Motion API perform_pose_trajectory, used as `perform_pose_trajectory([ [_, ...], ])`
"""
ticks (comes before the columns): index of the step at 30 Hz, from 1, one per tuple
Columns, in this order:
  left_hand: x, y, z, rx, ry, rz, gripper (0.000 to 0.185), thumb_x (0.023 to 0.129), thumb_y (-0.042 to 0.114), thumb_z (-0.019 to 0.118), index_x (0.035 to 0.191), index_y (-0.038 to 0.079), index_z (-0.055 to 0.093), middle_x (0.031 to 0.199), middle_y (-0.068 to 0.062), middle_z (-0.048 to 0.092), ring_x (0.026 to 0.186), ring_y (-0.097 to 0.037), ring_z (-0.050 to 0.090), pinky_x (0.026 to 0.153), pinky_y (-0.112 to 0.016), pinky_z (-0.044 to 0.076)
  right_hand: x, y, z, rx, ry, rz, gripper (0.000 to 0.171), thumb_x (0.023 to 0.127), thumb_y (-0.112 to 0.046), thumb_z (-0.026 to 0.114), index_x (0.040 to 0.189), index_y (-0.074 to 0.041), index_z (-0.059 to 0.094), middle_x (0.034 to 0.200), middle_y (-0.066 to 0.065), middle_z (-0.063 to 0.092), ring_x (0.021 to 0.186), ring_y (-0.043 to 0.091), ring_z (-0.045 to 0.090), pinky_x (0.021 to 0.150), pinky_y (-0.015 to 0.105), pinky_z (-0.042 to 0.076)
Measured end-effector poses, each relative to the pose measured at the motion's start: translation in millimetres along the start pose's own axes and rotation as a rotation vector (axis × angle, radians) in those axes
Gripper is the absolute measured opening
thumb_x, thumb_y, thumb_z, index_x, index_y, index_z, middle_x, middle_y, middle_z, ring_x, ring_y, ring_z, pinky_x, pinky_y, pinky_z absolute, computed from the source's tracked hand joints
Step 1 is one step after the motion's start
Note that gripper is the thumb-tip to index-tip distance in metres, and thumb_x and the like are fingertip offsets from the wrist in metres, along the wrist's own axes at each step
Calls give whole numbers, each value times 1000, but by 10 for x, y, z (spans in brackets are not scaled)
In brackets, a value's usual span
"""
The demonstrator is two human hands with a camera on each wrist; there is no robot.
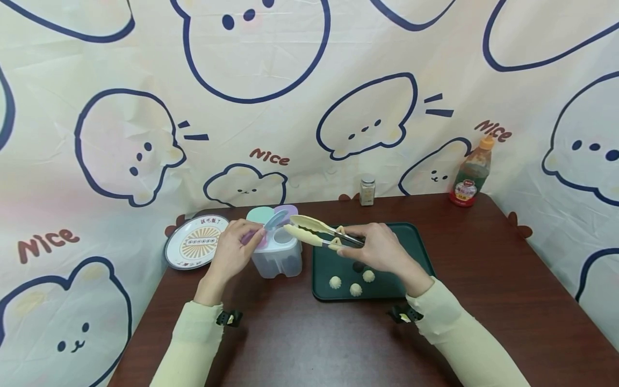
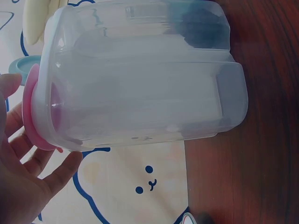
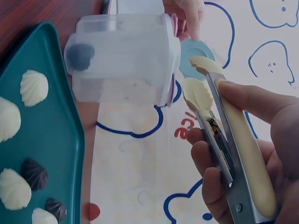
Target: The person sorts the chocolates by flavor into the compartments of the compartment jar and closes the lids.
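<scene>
On a dark wooden table (image 1: 300,344) before a cartoon-bear backdrop, the left hand (image 1: 235,248) pinched a lid of the clear compartment container (image 1: 277,257) while the right hand (image 1: 382,248) gripped empty, parted tongs (image 1: 314,231) above it; a careless nudge could have tipped the container beside the green tray (image 1: 416,242).

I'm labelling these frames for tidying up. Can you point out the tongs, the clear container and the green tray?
tongs (image 1: 309,230): head view, on the cream arms.
clear container (image 2: 140,79): left wrist view, side wall.
green tray (image 1: 416,252): head view, bare right part.
</scene>
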State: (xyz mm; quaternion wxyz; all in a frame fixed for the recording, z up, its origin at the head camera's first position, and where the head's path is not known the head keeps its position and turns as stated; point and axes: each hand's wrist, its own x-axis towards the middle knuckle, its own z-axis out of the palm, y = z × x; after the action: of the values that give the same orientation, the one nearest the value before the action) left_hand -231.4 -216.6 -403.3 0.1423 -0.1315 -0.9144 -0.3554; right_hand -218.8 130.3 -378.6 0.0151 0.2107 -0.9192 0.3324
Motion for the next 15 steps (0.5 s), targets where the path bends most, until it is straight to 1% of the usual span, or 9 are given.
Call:
perform_pose_trajectory([
  [4, -1, -2, 0, -2, -2, -4, 37, 97, 43, 61, 113, 12, 73, 113, -6, 68, 113, -24, 52, 99, -50, 41, -41, 72, -69, 8, -1, 54, 55, 82, -39, 80, 131, -17, 67, 91, 3, 73, 49, 14, 45, 45, 26, 31],
  [7, 0, -7, 0, 0, 1, -1, 36, 97, 43, 62, 113, 12, 73, 113, -6, 68, 113, -24, 52, 98, -50, 41, -82, 140, -124, 5, 8, 86, 56, 82, -40, 80, 132, -16, 66, 95, 6, 74, 48, 16, 42, 45, 27, 31],
  [9, -1, -6, -1, 1, 2, 2, 36, 97, 42, 62, 113, 12, 74, 113, -6, 68, 113, -24, 52, 98, -49, 41, -109, 198, -155, -8, 21, 92, 56, 82, -40, 80, 131, -15, 67, 103, 8, 75, 48, 17, 40, 46, 28, 32],
  [11, -2, -6, -2, 1, 3, 3, 36, 97, 42, 62, 113, 12, 74, 112, -6, 69, 113, -24, 53, 98, -49, 41, -134, 258, -185, -26, 38, 93, 56, 82, -40, 80, 130, -15, 67, 109, 10, 75, 53, 16, 43, 49, 29, 32],
  [13, -3, -6, -2, 2, 2, 3, 36, 97, 42, 62, 113, 12, 74, 112, -6, 69, 113, -24, 53, 98, -49, 41, -155, 324, -209, -41, 47, 102, 56, 82, -41, 80, 130, -14, 68, 107, 9, 76, 58, 17, 44, 51, 30, 32],
  [15, -3, -6, -2, 1, 1, 2, 37, 97, 42, 62, 113, 12, 74, 112, -6, 69, 113, -24, 53, 98, -50, 41, -180, 379, -235, -47, 50, 122, 56, 83, -42, 79, 130, -15, 68, 95, 6, 75, 61, 17, 46, 50, 29, 33],
])
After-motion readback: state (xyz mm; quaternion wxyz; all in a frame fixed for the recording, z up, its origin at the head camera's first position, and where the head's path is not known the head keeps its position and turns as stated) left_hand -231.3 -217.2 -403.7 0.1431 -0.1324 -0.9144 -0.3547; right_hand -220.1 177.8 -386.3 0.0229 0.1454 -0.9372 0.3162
